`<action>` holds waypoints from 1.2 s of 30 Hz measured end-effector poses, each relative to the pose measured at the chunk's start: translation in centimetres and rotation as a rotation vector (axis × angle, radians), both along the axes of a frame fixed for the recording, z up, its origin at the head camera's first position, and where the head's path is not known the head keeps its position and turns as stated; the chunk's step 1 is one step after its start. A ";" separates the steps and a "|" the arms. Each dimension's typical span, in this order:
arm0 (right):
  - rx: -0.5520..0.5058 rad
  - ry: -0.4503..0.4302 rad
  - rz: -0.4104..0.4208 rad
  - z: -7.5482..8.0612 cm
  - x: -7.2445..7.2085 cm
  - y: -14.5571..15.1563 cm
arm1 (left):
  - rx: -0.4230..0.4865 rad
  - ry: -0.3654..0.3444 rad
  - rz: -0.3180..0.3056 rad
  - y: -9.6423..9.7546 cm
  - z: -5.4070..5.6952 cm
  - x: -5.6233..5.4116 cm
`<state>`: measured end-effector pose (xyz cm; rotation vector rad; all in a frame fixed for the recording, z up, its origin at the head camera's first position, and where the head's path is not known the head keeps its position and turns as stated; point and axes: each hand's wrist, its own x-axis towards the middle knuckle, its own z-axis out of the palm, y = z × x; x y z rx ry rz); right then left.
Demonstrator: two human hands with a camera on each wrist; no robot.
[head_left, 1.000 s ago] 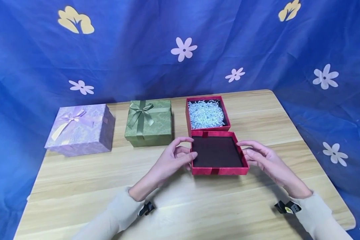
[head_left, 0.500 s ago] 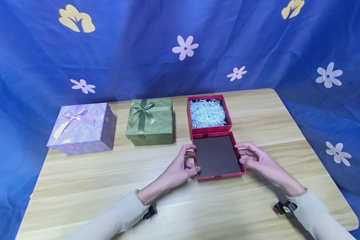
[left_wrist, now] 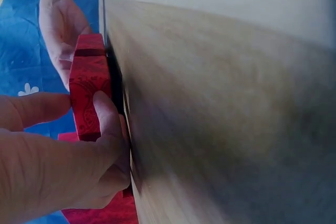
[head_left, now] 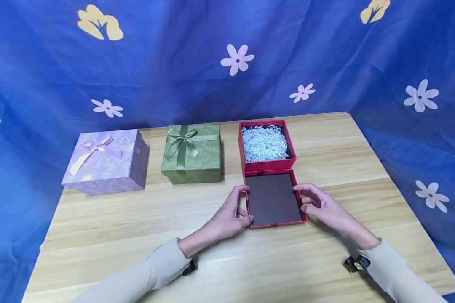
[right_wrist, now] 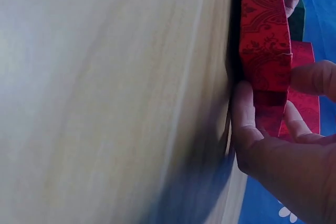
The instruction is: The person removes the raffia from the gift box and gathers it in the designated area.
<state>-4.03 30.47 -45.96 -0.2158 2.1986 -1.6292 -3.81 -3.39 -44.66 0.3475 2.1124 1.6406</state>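
**Upturned red lid steadied from both sides**

At far left on the wood-grain table (head_left: 98, 231), a lavender damask gift box (head_left: 110, 168) sits lidded, its satin bow (head_left: 97, 147) uppermost, which presumably keeps the loops from being crushed. Next along, well apart from it, is a green gift box (head_left: 204, 158), also covered and bow up; the spacing looks meant to leave room around each.

The left hand (head_left: 227, 216) comes next, thumb and fingers bent in a narrow pinch on the left wall of the red gift-box lid (head_left: 274, 200). That lid lies hollow side up, dark lining showing, in front of the red gift-box base (head_left: 271, 166); whether they touch, or the lid bears fully on the table, I cannot tell. The base stands uncovered, its pale blue paper shred (head_left: 265, 144) probably there as cushioning.

On the right, the right hand (head_left: 324, 210) mirrors the left, its bent fingers and thumb pinching the opposite wall. Gripping low walls from two sides likely keeps the lid level and square, and leaves its middle unobstructed.
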 end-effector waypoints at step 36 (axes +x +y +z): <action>0.105 0.328 -0.102 7.5 -1.7 -3.1 | 0.108 0.104 0.157 0.1 2.0 -3.8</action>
